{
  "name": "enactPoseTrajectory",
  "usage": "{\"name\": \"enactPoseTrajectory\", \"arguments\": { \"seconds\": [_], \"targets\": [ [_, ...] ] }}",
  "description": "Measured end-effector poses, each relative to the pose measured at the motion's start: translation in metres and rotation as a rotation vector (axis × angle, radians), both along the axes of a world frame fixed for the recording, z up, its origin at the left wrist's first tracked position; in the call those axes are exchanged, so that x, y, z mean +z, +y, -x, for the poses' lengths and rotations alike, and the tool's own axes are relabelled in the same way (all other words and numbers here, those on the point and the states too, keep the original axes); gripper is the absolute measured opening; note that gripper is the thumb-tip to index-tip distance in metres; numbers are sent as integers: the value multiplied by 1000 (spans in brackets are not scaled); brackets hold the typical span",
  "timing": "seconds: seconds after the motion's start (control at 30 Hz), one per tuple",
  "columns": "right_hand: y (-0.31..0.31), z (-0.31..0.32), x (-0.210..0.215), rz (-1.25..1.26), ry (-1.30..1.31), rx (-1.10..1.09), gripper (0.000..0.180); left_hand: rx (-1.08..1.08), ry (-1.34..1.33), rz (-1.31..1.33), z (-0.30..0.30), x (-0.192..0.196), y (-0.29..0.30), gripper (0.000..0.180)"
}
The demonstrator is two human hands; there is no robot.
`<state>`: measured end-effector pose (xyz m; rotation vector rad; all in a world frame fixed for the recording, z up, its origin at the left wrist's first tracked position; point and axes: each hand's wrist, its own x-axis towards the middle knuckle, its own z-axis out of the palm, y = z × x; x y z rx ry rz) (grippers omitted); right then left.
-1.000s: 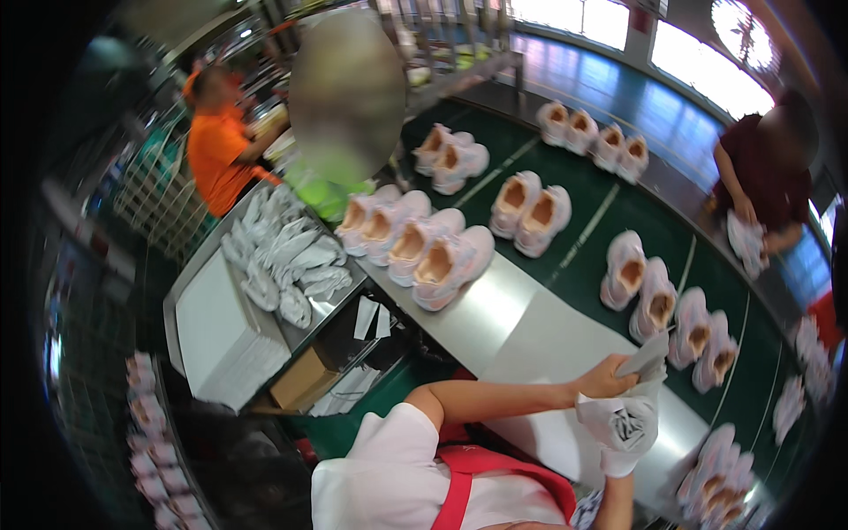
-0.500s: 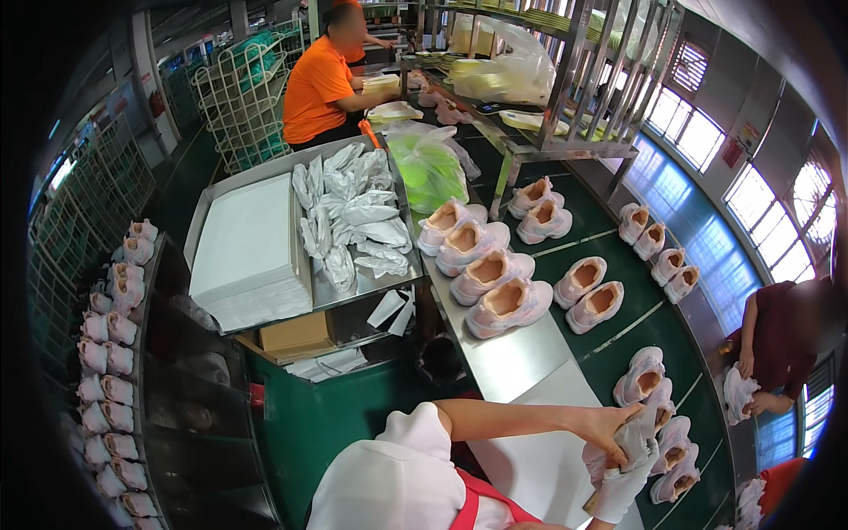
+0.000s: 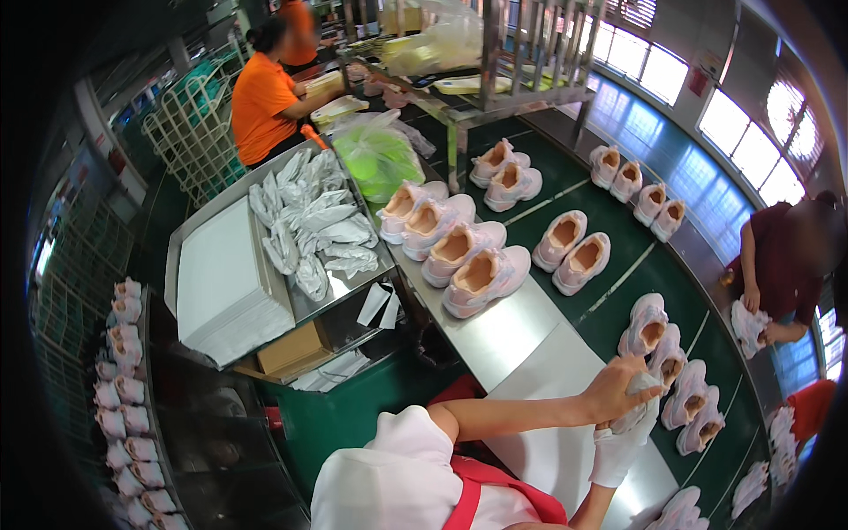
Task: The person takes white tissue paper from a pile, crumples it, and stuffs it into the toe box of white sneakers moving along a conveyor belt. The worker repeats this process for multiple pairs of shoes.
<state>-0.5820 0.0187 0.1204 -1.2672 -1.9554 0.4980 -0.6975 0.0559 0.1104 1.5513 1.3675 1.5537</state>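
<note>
At the lower right, my left hand is closed around a wad of crumpled white paper. My right hand, in a white covering that reaches the wrist, is raised against the wad from below. Its fingers merge with the pale paper and cannot be told apart. Both hands are above a white sheet on the metal ledge. Just beyond them, on the green belt, stand a pale pink shoe and several like it, with tan insides.
Several shoes line the metal ledge. Left of it, a tray cart holds a white paper stack and crumpled paper wads. A shoe rack stands far left. A person in dark red holds a shoe across the green belt.
My view has turned, so the surroundings sit further left. My hands have come up and closer together around the paper wad. More shoes show at the lower right.
</note>
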Motion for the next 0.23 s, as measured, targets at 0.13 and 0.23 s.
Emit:
{"name": "enactPoseTrajectory", "arguments": {
  "seconds": [0.13, 0.23],
  "targets": [
    [9, -4, -24, 131, 180, 99, 60, -414, -781, 301, -15, -17, 19, 45],
    [21, -19, -47, 328, 203, 223, 60, -653, -752, 334, -11, -29, 22, 56]
  ]
}}
